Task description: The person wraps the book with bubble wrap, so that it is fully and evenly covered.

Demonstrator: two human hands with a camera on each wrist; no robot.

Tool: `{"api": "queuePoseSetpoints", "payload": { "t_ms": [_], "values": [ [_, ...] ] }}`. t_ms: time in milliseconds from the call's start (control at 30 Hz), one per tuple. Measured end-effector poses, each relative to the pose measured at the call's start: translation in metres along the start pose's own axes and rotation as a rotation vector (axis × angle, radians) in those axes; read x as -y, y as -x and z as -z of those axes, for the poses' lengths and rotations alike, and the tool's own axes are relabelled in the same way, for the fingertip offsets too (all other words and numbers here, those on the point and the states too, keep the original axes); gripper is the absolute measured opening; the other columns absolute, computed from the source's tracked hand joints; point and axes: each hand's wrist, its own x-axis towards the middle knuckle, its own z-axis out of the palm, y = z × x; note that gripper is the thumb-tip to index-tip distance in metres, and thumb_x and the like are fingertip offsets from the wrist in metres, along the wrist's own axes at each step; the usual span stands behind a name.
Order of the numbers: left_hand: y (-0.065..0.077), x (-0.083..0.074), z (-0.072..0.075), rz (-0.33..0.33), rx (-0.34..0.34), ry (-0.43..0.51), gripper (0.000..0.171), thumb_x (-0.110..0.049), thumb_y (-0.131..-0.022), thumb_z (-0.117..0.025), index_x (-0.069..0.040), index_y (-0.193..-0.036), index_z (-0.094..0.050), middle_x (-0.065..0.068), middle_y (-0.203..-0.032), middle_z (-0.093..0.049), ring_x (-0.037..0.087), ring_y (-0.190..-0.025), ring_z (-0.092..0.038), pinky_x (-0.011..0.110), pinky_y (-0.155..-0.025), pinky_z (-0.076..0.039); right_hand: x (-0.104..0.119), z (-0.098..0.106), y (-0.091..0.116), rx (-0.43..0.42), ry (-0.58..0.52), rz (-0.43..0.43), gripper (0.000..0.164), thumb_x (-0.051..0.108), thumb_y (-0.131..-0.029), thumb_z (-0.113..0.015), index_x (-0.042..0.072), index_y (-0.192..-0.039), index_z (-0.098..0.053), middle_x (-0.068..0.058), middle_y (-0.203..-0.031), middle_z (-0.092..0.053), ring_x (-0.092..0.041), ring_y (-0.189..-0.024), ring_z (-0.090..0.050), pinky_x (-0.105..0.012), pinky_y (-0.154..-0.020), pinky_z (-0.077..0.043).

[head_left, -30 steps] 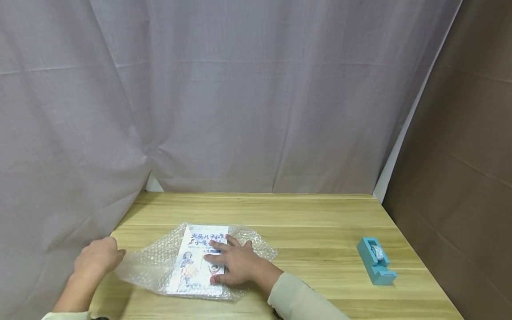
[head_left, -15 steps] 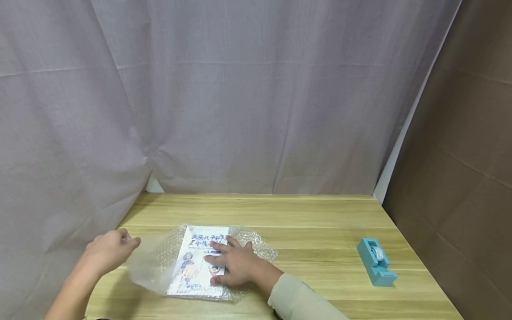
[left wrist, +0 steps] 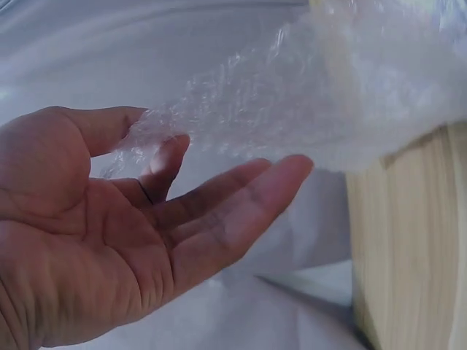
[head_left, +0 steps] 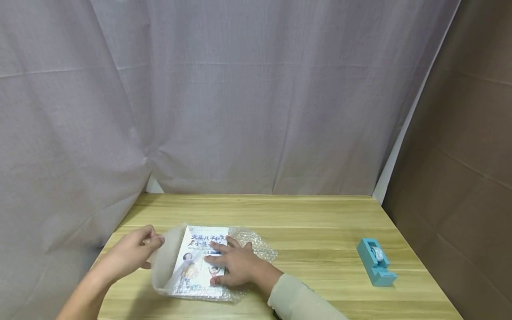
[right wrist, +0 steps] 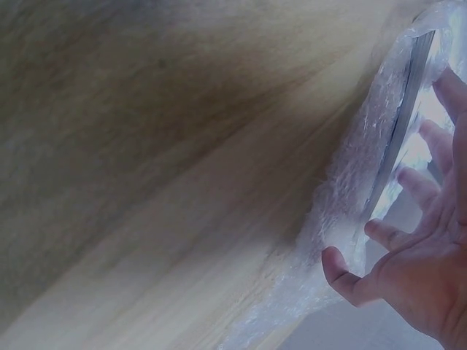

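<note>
A book (head_left: 190, 273) with a white illustrated cover lies on a sheet of bubble wrap (head_left: 260, 248). My left hand (head_left: 127, 254) pinches the wrap's left end between thumb and index finger, lifting it beside the book. In the left wrist view the raised bubble wrap (left wrist: 248, 102) stretches away from that hand (left wrist: 109, 233), its other fingers extended. Spread fingers of my right hand (head_left: 239, 266) rest on the right part of the cover and hide some of it. From the right wrist, the book's edge (right wrist: 401, 120) shows beside the right hand (right wrist: 423, 281).
A blue tape dispenser (head_left: 377, 262) with a roll of clear tape stands on the right side of the wooden table (head_left: 312, 231). Grey curtains (head_left: 240, 98) hang behind and to the left, and a brown panel (head_left: 460, 169) borders the right.
My left hand has moved right and inward, carrying the end of the bubble wrap up to the book's left side. The right hand, book and dispenser have stayed in place.
</note>
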Motion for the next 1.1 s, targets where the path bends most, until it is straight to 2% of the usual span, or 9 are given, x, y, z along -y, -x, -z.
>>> {"api": "queuePoseSetpoints", "payload": {
  "t_ms": [100, 200, 267, 333, 633, 867, 933, 1100],
  "values": [
    [0.000, -0.004, -0.008, 0.000, 0.033, 0.100, 0.026, -0.023, -0.115, -0.058, -0.003, -0.100, -0.050, 0.014, -0.112, -0.059, 0.029, -0.115, -0.064, 0.045, -0.079, -0.070, 0.000, 0.000, 0.000, -0.001, 0.001, -0.001, 0.070, 0.078, -0.101, -0.058, 0.055, -0.165, -0.042, 0.014, -0.184, -0.025, -0.045, -0.168, -0.029, -0.091, -0.110, -0.039],
    [0.000, -0.007, -0.016, -0.008, 0.058, 0.157, 0.025, -0.022, -0.116, -0.057, -0.003, -0.103, -0.048, 0.023, -0.131, -0.063, 0.039, -0.130, -0.062, 0.049, -0.082, -0.070, 0.001, 0.001, 0.000, -0.001, 0.004, -0.001, 0.070, 0.078, -0.101, -0.058, 0.055, -0.165, -0.042, 0.014, -0.184, -0.025, -0.045, -0.168, -0.029, -0.091, -0.110, -0.039],
    [0.000, -0.009, -0.022, -0.017, 0.073, 0.169, 0.024, -0.023, -0.116, -0.056, -0.003, -0.105, -0.049, 0.028, -0.146, -0.061, 0.044, -0.139, -0.059, 0.050, -0.084, -0.070, 0.001, 0.001, 0.000, -0.001, 0.003, -0.002, 0.070, 0.078, -0.101, -0.058, 0.055, -0.165, -0.042, 0.014, -0.184, -0.025, -0.045, -0.168, -0.029, -0.091, -0.110, -0.039],
    [-0.001, -0.012, -0.027, -0.023, 0.084, 0.164, 0.023, -0.024, -0.117, -0.055, -0.004, -0.106, -0.049, 0.030, -0.155, -0.058, 0.047, -0.142, -0.059, 0.050, -0.084, -0.070, 0.001, 0.001, 0.001, -0.003, 0.000, -0.004, 0.070, 0.077, -0.100, -0.059, 0.054, -0.165, -0.043, 0.013, -0.184, -0.025, -0.046, -0.168, -0.030, -0.091, -0.110, -0.039],
    [-0.005, -0.019, -0.050, -0.043, 0.126, 0.153, 0.019, -0.023, -0.117, -0.055, -0.005, -0.112, -0.052, 0.028, -0.147, -0.063, 0.045, -0.134, -0.065, 0.048, -0.081, -0.070, 0.001, 0.001, 0.001, -0.011, -0.009, 0.000, 0.070, 0.077, -0.100, -0.061, 0.055, -0.164, -0.044, 0.014, -0.183, -0.027, -0.046, -0.167, -0.031, -0.091, -0.109, -0.040],
    [-0.010, -0.021, -0.064, -0.080, 0.195, 0.139, 0.024, -0.028, -0.117, -0.054, -0.005, -0.113, -0.052, 0.021, -0.128, -0.066, 0.038, -0.121, -0.068, 0.051, -0.081, -0.070, -0.001, -0.001, 0.000, -0.011, 0.006, 0.004, 0.070, 0.078, -0.100, -0.059, 0.056, -0.164, -0.043, 0.014, -0.183, -0.026, -0.047, -0.167, -0.031, -0.091, -0.108, -0.042],
    [-0.011, -0.020, -0.068, -0.085, 0.200, 0.131, 0.023, -0.028, -0.117, -0.055, -0.005, -0.113, -0.052, 0.021, -0.127, -0.068, 0.038, -0.120, -0.070, 0.052, -0.080, -0.069, -0.001, -0.002, 0.000, -0.012, 0.017, 0.004, 0.070, 0.079, -0.100, -0.058, 0.057, -0.164, -0.042, 0.015, -0.183, -0.026, -0.046, -0.167, -0.032, -0.090, -0.108, -0.042],
    [-0.015, -0.019, -0.079, -0.096, 0.210, 0.085, 0.018, -0.025, -0.116, -0.055, -0.007, -0.112, -0.053, 0.023, -0.130, -0.071, 0.032, -0.099, -0.074, 0.047, -0.073, -0.065, -0.002, -0.002, -0.001, -0.013, 0.031, 0.002, 0.070, 0.081, -0.100, -0.055, 0.058, -0.165, -0.039, 0.015, -0.184, -0.024, -0.046, -0.167, -0.032, -0.090, -0.109, -0.042]
  ]
}}
